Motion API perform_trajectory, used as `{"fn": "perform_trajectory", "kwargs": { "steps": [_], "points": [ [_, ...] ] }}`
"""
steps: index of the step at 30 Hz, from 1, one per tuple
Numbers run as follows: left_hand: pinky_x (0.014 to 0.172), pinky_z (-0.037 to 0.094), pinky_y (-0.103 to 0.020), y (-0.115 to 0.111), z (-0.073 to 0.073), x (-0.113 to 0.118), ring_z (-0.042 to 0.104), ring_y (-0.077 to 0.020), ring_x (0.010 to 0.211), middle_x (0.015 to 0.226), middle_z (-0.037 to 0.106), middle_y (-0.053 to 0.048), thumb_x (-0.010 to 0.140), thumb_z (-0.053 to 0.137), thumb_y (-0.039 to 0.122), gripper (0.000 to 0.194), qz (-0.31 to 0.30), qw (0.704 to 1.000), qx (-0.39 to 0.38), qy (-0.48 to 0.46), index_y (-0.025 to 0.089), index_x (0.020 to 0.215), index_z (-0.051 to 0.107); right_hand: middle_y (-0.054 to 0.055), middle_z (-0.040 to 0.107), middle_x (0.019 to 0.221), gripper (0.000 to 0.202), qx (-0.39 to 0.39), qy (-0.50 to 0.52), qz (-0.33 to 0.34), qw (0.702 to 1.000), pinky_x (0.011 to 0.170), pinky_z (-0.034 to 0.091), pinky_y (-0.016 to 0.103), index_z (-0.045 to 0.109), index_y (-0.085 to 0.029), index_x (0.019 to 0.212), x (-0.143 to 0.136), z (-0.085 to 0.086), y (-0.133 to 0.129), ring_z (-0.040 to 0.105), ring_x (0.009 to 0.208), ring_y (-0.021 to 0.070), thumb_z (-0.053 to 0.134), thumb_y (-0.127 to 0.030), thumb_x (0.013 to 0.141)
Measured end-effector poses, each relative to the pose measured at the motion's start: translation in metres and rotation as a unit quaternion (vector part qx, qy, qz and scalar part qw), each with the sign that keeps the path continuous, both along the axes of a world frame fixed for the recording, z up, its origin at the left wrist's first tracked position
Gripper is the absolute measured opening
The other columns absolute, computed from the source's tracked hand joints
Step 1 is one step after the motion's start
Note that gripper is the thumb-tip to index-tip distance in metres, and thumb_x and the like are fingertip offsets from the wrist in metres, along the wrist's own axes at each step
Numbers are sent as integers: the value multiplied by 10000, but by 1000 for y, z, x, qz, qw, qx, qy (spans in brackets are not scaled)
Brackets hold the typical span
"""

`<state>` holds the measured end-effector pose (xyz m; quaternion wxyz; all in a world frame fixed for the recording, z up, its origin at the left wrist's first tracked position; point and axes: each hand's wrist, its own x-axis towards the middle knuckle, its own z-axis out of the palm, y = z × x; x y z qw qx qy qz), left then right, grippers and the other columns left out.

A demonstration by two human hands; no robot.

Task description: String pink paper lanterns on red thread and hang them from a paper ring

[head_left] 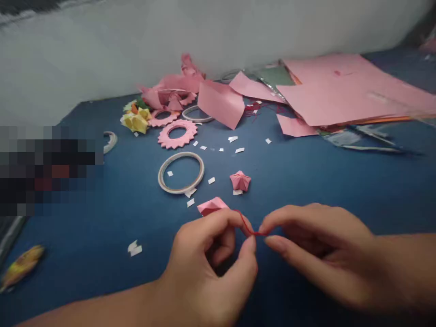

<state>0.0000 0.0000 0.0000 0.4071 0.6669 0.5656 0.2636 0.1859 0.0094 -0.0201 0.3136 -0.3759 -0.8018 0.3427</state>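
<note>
Red thread stretches between both hands at the near side of the surface, pinched by the fingers of the left hand and the right hand. Folded pink paper shows just beyond the left hand; farther off, a pink star sits right of a tape ring.
</note>
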Motion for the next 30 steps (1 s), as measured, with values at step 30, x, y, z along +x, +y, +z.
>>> {"fn": "perform_trajectory", "kwargs": {
  "steps": [30],
  "points": [
    [388,257,-159,4,-5,6,273,-54,389,442,273,104,735,526,237,99,23,996,-76,-34,183,718,608,67,591,966,97,170,15,-47,984,823,454,319,644,-166,900,-4,-4,9,545,941,158,563,-133,858]
  ]
}}
